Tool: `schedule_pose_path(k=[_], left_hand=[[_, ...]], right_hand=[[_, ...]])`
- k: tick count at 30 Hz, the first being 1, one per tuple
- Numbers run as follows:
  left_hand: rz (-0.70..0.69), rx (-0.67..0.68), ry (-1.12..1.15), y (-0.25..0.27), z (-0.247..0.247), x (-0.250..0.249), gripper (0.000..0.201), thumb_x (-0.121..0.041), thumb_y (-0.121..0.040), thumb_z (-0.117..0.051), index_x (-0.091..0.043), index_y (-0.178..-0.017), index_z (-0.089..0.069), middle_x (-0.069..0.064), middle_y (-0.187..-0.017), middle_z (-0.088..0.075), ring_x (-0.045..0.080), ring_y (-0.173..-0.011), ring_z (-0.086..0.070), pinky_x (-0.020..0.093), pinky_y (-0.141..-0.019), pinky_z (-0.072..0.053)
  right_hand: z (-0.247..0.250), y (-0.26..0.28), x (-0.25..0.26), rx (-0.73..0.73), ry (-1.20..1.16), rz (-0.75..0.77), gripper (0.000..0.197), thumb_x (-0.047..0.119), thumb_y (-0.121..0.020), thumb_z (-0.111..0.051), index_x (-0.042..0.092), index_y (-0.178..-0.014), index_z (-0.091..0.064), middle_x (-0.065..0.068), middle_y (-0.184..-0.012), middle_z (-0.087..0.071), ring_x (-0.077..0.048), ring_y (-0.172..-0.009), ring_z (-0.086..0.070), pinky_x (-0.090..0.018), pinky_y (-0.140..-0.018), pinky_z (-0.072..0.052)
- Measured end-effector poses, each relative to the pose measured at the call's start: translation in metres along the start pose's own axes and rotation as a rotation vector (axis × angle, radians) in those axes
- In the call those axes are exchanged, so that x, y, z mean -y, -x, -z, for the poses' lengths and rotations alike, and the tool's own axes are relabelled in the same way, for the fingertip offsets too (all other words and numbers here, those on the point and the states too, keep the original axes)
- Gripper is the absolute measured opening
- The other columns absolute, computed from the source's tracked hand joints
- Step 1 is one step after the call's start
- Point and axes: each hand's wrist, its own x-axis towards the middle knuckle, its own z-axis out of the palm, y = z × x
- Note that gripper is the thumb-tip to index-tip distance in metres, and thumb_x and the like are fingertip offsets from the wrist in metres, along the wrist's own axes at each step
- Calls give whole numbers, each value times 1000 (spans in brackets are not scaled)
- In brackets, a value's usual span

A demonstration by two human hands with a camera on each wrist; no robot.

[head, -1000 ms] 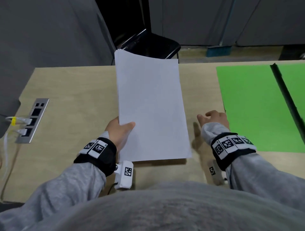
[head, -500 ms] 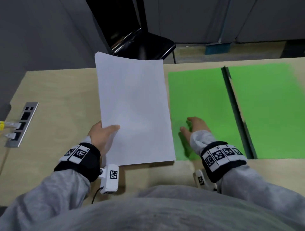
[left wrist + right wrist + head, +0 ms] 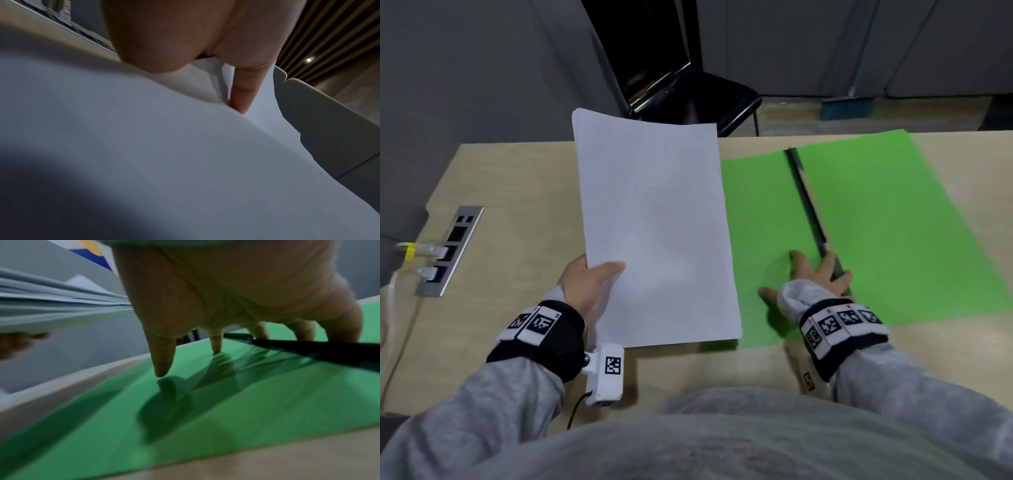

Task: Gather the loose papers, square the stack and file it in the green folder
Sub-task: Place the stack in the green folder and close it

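On the pale wooden table (image 3: 482, 171) lies the green folder (image 3: 887, 233), opened flat, its two smooth matte leaves joined by a dark spine strip (image 3: 804, 202). It looks thin and light, liable to skate on the wood, so it wants pinning down. The right hand (image 3: 815, 277) does that, fingers (image 3: 162, 356) spread apart and straight, tips pressing the left leaf and the spine.

Just left of it, its right edge overlapping the folder's left leaf, the paper stack (image 3: 654, 222) is held above the table. It is a thin sheaf of plain white sheets, edges fairly square, light and floppy; it bows slightly. The left hand (image 3: 585, 284) pinches its near left edge, thumb on top, fingers (image 3: 242, 95) beneath. Held by one edge it will probably sag, so support under the middle seems wise.
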Motion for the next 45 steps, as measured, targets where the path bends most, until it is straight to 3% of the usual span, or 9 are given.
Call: schedule_pose_path(k=[6, 10, 16, 20, 24, 28, 32, 36, 45], left_hand=[[12, -3, 30, -10, 35, -4, 21, 1, -83, -61, -11, -99, -66, 3, -94, -70, 28, -94, -65, 42, -95, -46], [0, -16, 83, -11, 67, -8, 24, 7, -85, -55, -5, -105, -61, 3, -90, -65, 20, -82, -63, 35, -87, -47], [4, 8, 102, -32, 116, -1, 20, 4, -85, -57, -13, -87, -65, 0, -78, -74, 14, -69, -70, 29, -68, -52], [30, 89, 96, -47, 122, 6, 18, -5, -73, -65, -13, -89, -68, -2, -77, -76, 23, -78, -70, 32, -74, -52], [36, 181, -29, -61, 116, 10, 33, -11, -76, -62, -9, -109, -65, 12, -107, -71, 31, -100, -66, 42, -92, -51], [-3, 267, -282, -63, 104, 10, 41, -16, -76, -61, -12, -116, -58, 10, -113, -69, 30, -101, -66, 48, -95, -50], [19, 206, -559, -67, 103, 16, 32, -14, -85, -56, -15, -118, -54, 11, -110, -67, 29, -92, -66, 34, -76, -52], [222, -71, -956, -58, 115, 27, 59, -29, -75, -64, -18, -129, -43, 16, -132, -41, 39, -114, -50, 41, -91, -46], [481, -119, -654, -49, 117, 43, 76, -40, -72, -65, 4, -129, -44, 18, -101, -54, 32, -86, -57, 36, -80, -49]], right_hand=[[-19, 32, 65, 186, -104, 264, 78, 31, -84, -63, 41, -143, -13, 1, -157, -13, -34, -143, -14, -54, -114, -21], [-28, 48, 99, 291, -214, 421, 55, 53, -86, -42, 42, -137, -24, -6, -139, -52, -29, -119, -54, -39, -103, -42], [-28, 80, 144, 340, -349, 197, 82, 79, -78, -17, 30, -141, -35, -11, -149, -37, -33, -134, -38, -45, -113, -25], [-40, 96, 158, 349, -535, 409, 63, 48, -75, -57, 22, -131, -45, -10, -129, -59, -32, -112, -58, -50, -100, -44], [-44, 92, 151, 205, -692, 416, 22, 22, -83, -60, 30, -102, -52, -4, -98, -69, -30, -89, -67, -52, -85, -54], [-42, 87, 142, 23, -779, 329, 20, 13, -87, -51, 25, -103, -54, -9, -99, -69, -32, -88, -67, -51, -83, -55], [-30, 79, 128, -86, -817, 251, 22, 12, -89, -48, 23, -107, -55, -6, -96, -66, -29, -86, -64, -37, -75, -53], [-16, 69, 106, -108, -900, 259, 20, 5, -89, -48, 16, -104, -56, -8, -82, -61, -27, -78, -60, -31, -69, -48], [-30, 39, 74, 97, -715, 125, 20, 5, -89, -41, 17, -98, -54, -20, -107, -61, -34, -95, -61, -41, -87, -50]])
